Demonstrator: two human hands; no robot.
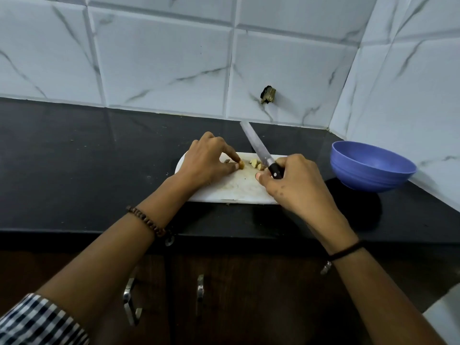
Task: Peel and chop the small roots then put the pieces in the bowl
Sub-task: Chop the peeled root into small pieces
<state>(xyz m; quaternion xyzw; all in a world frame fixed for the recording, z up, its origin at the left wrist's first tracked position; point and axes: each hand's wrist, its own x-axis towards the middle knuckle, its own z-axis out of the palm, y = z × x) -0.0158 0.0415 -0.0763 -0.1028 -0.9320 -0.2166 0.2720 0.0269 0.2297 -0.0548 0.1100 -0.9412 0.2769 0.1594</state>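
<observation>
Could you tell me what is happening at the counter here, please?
A person is chopping small roots on a white cutting board on the black counter. The left hand pinches one yellowish piece on the board; the right hand grips a black-handled knife, blade angled up and away. A few cut pieces lie between the hands. The blue bowl stands right of the board, with no pieces visible inside.

The black desk is carrying a white cutting board, which is lying near its front edge, and a blue bowl, which is standing to the board's right near the tiled corner.
</observation>
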